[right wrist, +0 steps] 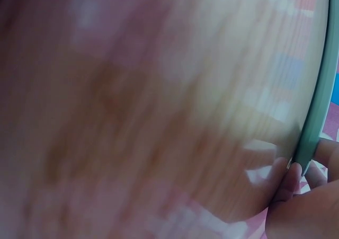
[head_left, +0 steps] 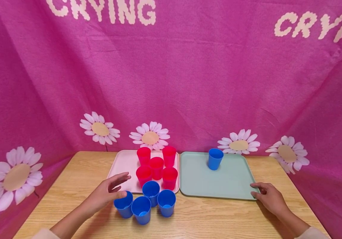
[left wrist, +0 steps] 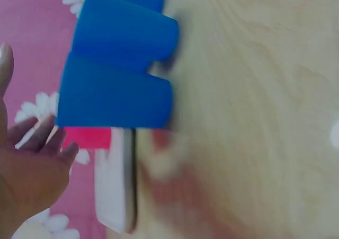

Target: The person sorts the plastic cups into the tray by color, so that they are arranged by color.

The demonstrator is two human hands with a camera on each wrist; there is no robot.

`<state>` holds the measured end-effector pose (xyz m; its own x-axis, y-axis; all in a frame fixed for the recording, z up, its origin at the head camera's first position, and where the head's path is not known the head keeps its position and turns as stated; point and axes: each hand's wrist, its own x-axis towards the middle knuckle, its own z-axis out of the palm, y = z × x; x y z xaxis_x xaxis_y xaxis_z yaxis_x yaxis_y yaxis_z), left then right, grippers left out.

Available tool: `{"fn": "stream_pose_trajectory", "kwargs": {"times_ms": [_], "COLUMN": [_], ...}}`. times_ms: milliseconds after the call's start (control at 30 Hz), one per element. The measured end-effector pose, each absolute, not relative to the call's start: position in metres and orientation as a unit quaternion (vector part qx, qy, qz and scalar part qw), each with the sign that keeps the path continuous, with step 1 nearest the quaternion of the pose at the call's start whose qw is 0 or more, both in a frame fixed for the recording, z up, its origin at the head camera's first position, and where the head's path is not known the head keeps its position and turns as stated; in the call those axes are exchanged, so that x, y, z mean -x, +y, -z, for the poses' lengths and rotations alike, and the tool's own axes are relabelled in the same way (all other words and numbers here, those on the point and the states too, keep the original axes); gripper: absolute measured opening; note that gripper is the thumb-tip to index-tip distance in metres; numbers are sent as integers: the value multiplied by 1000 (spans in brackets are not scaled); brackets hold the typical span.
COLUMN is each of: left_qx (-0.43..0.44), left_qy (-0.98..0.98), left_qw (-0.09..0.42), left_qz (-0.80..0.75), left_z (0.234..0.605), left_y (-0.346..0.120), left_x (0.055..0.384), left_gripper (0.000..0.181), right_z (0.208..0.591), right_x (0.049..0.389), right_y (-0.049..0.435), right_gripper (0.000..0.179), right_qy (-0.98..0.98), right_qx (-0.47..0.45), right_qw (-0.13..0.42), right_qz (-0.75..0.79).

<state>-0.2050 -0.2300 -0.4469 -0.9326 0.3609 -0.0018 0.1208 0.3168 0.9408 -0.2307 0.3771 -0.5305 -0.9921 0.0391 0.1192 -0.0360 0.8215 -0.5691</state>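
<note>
My left hand hovers with spread, slightly bent fingers beside the leftmost blue cup; its thumb lies over or near that cup's rim. In the left wrist view, the palm and fingers hold nothing, and blue cups stand close by. The cup group at the table's front has several blue cups, upright with open tops. My right hand grips the front right corner of the green tray, its fingers at the rim in the right wrist view. One blue cup stands upright on that tray's back part.
A pale pink tray sits left of the green one, bearing several upright red cups. Both trays lie on a wooden table. A pink cloth with daisies hangs behind and at both sides.
</note>
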Motion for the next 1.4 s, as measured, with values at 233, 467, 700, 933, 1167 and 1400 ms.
{"fn": "stream_pose_trajectory", "kwargs": {"times_ms": [233, 467, 700, 933, 1167, 1400], "left_qx": [-192, -177, -159, -141, -140, -142], "left_qy": [783, 771, 786, 787, 788, 793], "left_qw": [154, 175, 177, 173, 169, 157], "left_qz": [-571, -586, -570, -575, -576, -571], "left_z": [466, 473, 476, 479, 478, 467], "left_y": [-246, -248, -247, -246, -246, -250], "left_x": [197, 191, 190, 191, 191, 196], "left_gripper": [74, 75, 76, 78, 78, 75], "right_z": [531, 530, 529, 530, 530, 530], "right_x": [232, 231, 230, 231, 231, 231], "right_y": [378, 377, 376, 377, 377, 377], "right_gripper": [32, 32, 32, 32, 33, 34], "right_qy": [-952, -952, -951, -952, -951, -950], "right_qx": [6, 6, 9, 3, 4, 4], "right_qw": [58, 59, 55, 55, 53, 55], "right_qz": [-301, -300, -303, -301, -305, -307]}}
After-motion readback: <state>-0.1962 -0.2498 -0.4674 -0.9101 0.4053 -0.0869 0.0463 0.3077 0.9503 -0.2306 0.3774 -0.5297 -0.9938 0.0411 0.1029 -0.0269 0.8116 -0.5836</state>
